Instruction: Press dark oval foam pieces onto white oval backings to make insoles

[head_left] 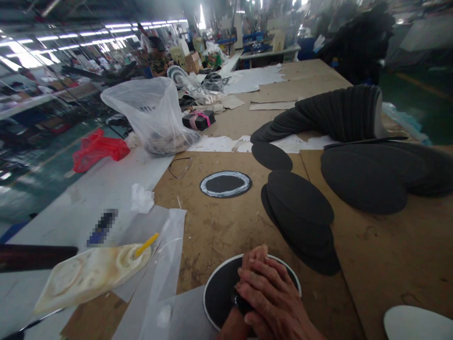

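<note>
A black oval piece with a white glued rim point(215, 288) lies on the brown board at the near edge. Both my hands rest on it, one on top of the other. My right hand point(279, 297) lies over my left hand point(254, 255), whose fingertips stick out at the far side. Something small and dark shows under the hands; I cannot tell what it is. A second black oval with a white rim point(225, 183) lies farther ahead. To its right sits a stack of plain black ovals point(300, 203).
Larger black ovals point(361, 182) and a long leaning row of them point(336, 111) fill the right. A glue-smeared tray point(81, 278) with a yellow brush point(146, 244) lies at left. A clear plastic bag point(152, 111), a red bag point(95, 148) and a white oval point(417, 323) are also present.
</note>
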`<state>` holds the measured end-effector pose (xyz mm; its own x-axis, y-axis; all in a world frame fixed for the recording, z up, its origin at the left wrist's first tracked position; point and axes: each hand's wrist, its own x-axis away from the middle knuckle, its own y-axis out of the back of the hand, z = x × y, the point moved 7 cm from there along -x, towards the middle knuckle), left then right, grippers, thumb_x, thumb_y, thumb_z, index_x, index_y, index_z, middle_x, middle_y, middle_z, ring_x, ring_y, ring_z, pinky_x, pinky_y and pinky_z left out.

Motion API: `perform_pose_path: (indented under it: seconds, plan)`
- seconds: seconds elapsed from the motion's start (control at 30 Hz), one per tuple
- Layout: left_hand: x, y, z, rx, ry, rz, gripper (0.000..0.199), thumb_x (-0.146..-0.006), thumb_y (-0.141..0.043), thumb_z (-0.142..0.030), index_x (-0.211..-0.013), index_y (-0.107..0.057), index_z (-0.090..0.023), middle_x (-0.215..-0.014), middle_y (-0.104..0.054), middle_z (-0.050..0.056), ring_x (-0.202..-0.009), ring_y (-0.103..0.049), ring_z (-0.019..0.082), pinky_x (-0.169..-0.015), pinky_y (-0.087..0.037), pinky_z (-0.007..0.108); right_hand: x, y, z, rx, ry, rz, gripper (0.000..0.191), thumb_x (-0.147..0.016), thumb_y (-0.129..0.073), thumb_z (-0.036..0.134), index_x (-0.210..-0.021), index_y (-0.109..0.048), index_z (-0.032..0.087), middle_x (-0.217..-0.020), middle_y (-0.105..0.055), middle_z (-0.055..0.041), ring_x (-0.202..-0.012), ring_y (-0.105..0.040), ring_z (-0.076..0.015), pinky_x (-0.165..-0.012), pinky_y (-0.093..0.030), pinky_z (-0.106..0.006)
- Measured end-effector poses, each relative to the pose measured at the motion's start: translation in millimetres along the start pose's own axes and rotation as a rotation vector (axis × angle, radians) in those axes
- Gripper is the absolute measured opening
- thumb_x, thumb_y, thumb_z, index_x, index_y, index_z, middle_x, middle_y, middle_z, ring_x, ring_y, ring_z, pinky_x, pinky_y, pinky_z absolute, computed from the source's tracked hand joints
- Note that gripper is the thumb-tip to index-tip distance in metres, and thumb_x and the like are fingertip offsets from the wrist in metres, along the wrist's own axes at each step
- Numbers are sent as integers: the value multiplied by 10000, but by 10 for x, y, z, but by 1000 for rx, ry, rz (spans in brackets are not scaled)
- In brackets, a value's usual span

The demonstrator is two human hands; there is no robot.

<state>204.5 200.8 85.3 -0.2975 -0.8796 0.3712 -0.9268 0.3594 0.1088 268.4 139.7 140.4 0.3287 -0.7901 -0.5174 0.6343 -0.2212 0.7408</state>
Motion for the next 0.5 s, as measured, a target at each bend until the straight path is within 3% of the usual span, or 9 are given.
perform_pose_path:
  seconds: [0.03,0.1,0.13,0.2,0.27,0.37,0.5]
  plan:
    - [12,-34,-77,4,-10,32,313,-863,-486,-449,-852,-627,-170,-869,-650,40,-763,-599,138,-727,-491,303,-37,-20,-79,41,26,63,355,-883,-443,416,-1197,-546,287,-1208,-611,-4,-1150,-516,-200,-956,-390,-348]
    - [56,-114,-248,30,-43,115,396,-806,-498,-515,-870,-684,-171,-919,-679,64,-799,-613,155,-734,-492,253,-72,23,-480,142,-88,93,425,-899,-376,455,-1254,-506,261,-1273,-561,-39,-1196,-465,-219,-972,-354,-382]
    - [86,-156,-331,73,-60,173,410,-771,-517,-527,-894,-691,-176,-982,-675,81,-848,-615,168,-748,-487,239,-60,104,-772,213,-214,45,445,-911,-336,446,-1265,-496,228,-1285,-546,-73,-1207,-449,-233,-980,-338,-407]
    - [137,-215,-451,198,-79,293,551,-735,-562,-506,-1146,-600,-142,-1165,-606,106,-1010,-583,196,-834,-462,252,52,306,-1399,392,-519,-58,465,-912,-324,434,-1262,-495,179,-1315,-503,-126,-1217,-429,-268,-983,-321,-449]
    - [128,-195,-453,287,-59,330,532,-772,-577,-440,-1239,-518,-191,-1268,-536,114,-1137,-517,214,-939,-411,315,235,446,-1940,520,-799,-61,541,-884,-369,474,-1278,-467,117,-1351,-440,-183,-1214,-420,-314,-956,-344,-462]
    - [-24,-11,-234,232,13,154,358,-805,-559,-420,-1077,-603,-191,-1116,-618,99,-1084,-544,222,-951,-398,337,494,469,-2466,517,-1072,74,714,-824,-422,565,-1283,-423,17,-1250,-501,-256,-1127,-494,-353,-875,-410,-447]
    - [-206,224,26,167,41,-6,304,-788,-579,-430,-958,-626,-183,-955,-652,62,-952,-586,201,-887,-425,317,566,468,-2634,466,-1103,132,718,-776,-462,606,-1236,-469,55,-1079,-609,-214,-1005,-568,-339,-814,-440,-438]
